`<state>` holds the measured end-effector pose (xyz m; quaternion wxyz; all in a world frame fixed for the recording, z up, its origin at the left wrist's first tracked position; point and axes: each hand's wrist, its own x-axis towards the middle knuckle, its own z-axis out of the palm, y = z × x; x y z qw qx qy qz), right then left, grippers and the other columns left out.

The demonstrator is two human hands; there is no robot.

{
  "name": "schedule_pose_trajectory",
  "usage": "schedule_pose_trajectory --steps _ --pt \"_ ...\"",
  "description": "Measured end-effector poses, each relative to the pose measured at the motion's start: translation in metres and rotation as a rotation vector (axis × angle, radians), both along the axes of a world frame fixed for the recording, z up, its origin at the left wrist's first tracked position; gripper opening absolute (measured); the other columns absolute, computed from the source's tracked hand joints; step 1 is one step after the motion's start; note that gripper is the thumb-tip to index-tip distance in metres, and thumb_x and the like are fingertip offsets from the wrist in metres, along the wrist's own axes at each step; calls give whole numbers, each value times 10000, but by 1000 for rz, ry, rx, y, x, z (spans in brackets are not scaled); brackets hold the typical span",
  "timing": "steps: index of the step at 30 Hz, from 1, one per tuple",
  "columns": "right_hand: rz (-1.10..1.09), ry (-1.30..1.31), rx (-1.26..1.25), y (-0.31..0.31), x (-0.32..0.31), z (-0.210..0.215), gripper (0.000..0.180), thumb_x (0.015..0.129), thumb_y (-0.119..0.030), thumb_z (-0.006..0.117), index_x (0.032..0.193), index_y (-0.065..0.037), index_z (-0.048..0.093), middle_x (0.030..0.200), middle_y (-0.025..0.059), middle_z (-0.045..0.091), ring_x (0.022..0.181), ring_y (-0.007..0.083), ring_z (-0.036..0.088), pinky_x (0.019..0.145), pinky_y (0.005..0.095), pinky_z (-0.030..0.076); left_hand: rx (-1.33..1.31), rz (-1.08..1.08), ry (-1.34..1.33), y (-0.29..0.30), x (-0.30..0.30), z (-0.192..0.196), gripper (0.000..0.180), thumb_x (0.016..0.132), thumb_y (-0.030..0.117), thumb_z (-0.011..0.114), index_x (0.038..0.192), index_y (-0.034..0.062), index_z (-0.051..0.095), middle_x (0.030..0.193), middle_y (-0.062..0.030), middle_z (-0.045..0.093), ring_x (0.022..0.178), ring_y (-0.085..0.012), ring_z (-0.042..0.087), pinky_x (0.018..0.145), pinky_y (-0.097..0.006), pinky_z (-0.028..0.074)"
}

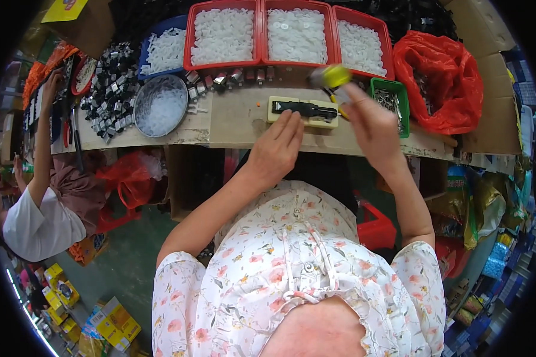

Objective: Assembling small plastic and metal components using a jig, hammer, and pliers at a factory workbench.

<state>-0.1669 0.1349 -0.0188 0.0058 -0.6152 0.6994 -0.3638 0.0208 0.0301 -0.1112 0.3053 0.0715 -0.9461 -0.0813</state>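
A black elongated plastic part (307, 109) lies in a cream block-shaped fixture (330, 123) near the table's front edge. My left hand (277, 146) reaches in from the left, its fingers together and their tips pressed on the left end of the black part. Raised to the right of the fixture, my right hand (372, 122) is closed round a mallet-like tool with a yellow head (333, 76). Motion blurs that tool, and its head hangs beyond the fixture. My fist hides most of its handle.
Red trays (259, 35) of white plastic pieces line the back, beside a blue tray (142, 75). A metal bowl (138, 113) and black-and-silver parts (104, 95) lie left. At right are a green tray (406, 122) of metal pins and a red bag (458, 113). Another person (41, 220) works at far left.
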Motion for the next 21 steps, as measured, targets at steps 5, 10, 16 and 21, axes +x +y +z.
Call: schedule_pose_trajectory --steps 5,10,16,21 --pt "5 56 274 11 -1 -5 312 920 -81 658 1228 -53 625 951 218 682 840 387 680 711 427 541 49 49 30 -5 6 -3 383 757 -42 639 1134 -111 630 1231 -215 619 1198 -365 582 990 -386 506" --pt "-20 102 319 29 1 -24 320 923 -91 664 1238 -45 633 932 206 685 798 365 687 679 409 535 28 42 10 -5 -3 -1 410 750 49 590 1117 -126 643 1218 -231 618 1193 -363 570 1013 -404 486" --pt "-216 -63 -18 41 -7 -10 288 934 -80 655 1213 -7 645 933 219 691 780 311 694 678 375 528 30 37 47 -6 -27 -1 323 795 -10 658 1100 -115 637 1170 -226 628 1140 -363 596 969 -418 505" --pt "-197 53 372 51 -17 -16 292 949 -80 638 1226 12 638 962 223 703 838 340 705 714 378 533 -55 12 32 -9 -29 -10 419 783 87 582 1124 -155 613 1191 -265 588 1167 -381 562 993 -426 474"
